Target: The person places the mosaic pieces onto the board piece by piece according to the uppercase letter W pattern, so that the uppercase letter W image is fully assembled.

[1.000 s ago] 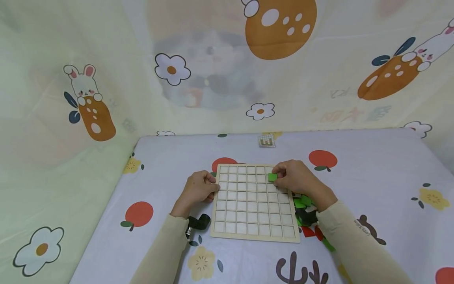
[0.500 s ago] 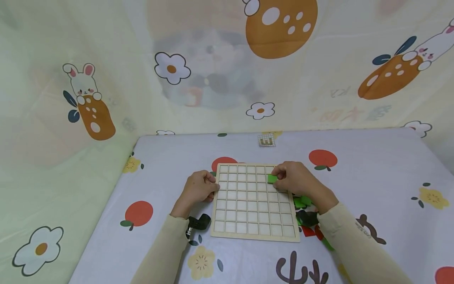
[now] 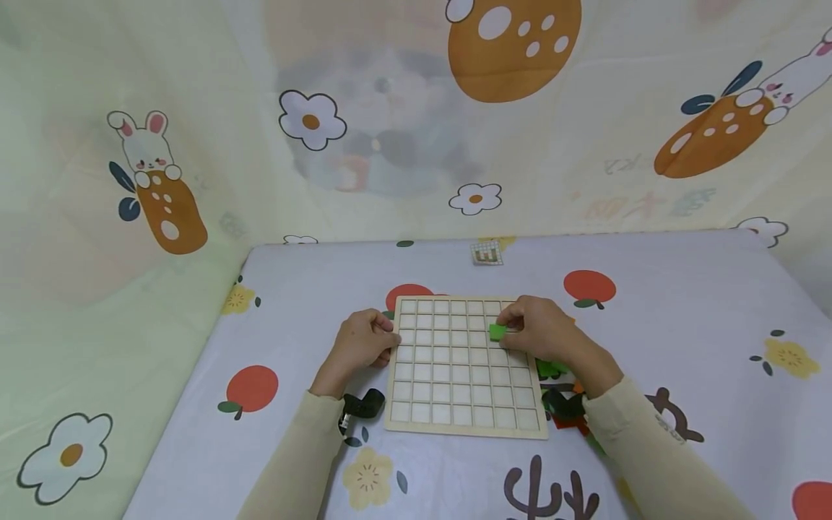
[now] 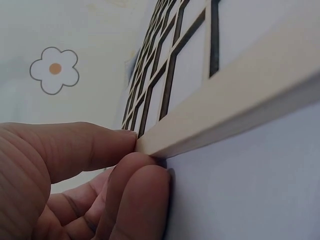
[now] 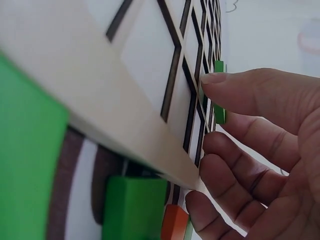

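A square wooden grid board (image 3: 464, 431) with rows of pale square cells lies on the table. My left hand (image 3: 360, 339) holds its left edge; in the left wrist view the thumb touches the rim (image 4: 240, 97) from above and curled fingers sit against its side. Over the upper right cells, my right hand (image 3: 544, 331) pinches a small green square tile (image 3: 497, 332) between thumb and index finger. The right wrist view shows this tile (image 5: 220, 115) standing on edge near the grid. Whether it touches a cell I cannot tell.
Loose green tiles (image 3: 549, 368) and red tiles (image 3: 572, 425) lie right of the board, partly under my right wrist. A small card (image 3: 487, 253) with a gridded pattern lies beyond the board. A patterned cloth (image 3: 312, 289) covers the table, and printed curtain hangs behind.
My right hand has shifted the green tile slightly toward me across the grid. The left hand stays on the board's edge. The head view has tilted a little.
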Tool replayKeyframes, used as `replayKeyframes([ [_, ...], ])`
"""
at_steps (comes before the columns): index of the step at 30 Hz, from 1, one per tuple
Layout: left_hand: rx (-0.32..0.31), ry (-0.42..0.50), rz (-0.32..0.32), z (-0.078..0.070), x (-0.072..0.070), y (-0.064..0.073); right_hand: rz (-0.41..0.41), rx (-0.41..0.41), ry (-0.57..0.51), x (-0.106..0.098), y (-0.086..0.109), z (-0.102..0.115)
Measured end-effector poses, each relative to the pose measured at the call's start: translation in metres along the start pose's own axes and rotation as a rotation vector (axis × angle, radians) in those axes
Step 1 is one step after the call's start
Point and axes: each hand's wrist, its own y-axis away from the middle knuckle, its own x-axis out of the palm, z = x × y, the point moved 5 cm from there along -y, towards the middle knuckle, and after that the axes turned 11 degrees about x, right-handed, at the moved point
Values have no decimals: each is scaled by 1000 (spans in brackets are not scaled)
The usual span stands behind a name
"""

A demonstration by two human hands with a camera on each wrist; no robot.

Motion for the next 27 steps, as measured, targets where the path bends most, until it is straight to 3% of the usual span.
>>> replayKeyframes([
  [27,10,12,2,-1,-1,0,-1,-41,27,2,6,5],
])
